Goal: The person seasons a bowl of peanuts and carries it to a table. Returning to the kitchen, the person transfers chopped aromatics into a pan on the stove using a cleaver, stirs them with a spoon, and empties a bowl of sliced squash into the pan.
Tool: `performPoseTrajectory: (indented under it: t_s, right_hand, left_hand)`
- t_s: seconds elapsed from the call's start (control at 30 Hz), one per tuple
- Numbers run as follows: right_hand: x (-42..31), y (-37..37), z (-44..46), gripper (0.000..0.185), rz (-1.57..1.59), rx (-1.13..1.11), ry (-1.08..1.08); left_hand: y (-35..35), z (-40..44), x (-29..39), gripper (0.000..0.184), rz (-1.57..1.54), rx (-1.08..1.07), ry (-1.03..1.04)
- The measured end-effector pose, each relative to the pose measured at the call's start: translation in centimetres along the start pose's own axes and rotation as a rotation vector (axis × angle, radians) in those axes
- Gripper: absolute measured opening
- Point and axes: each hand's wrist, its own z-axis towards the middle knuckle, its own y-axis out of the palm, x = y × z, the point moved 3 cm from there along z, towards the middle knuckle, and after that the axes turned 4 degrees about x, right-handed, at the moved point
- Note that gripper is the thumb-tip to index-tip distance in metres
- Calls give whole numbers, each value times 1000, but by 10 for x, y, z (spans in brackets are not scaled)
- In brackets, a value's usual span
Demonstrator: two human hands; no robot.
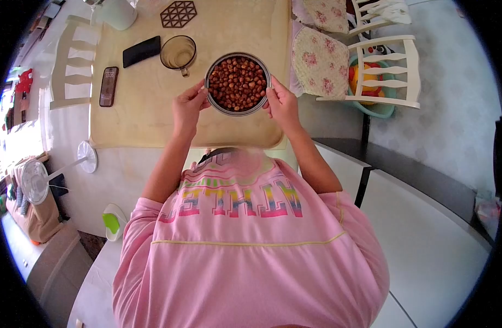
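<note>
Bowl (238,113) of brown pieces (237,83): left hand (191,105) and right hand (282,102) clamped on opposite sides. Glass mug (178,52) nearby on worktop (147,120).

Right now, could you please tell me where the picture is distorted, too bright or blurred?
In the head view, curved black borders frame a bent, wide picture; glare whitens the far left; a patch high on the pink shirt is blurred; the bowl looks fairly sharp.

- Round, silvery-rimmed bowl (237,113): opens upward, looks roughly level, is just right of the glass mug (178,52), lower in view.
- Small, rounded, reddish-brown nut-like pieces (237,83): lie loose, crowd together inside, hide the bowl's floor.
</note>
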Motion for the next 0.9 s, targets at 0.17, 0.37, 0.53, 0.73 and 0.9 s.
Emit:
performPoseTrajectory:
  t_s: [0.17, 0.37, 0.53, 0.73, 0.9]
  right_hand:
    - [-28, -10, -11, 41, 9, 75, -177]
    - [-17, -6, 7, 40, 15, -11, -20]
    - [-13, -5, 4, 40, 6, -7, -100]
    - [-29, -13, -7, 40, 44, 66, -136]
    - [-3, -16, 6, 40, -9, 0, -23]
  left_hand:
    - [4, -20, 35, 31, 46, 17, 193]
    - [6, 6, 10, 31, 36, -11, 55]
    - [5, 3, 8, 35, 67, -34, 47]
    - [11, -17, 36, 31, 22, -24, 161]
    - [15, 3, 2, 32, -11, -45, 8]
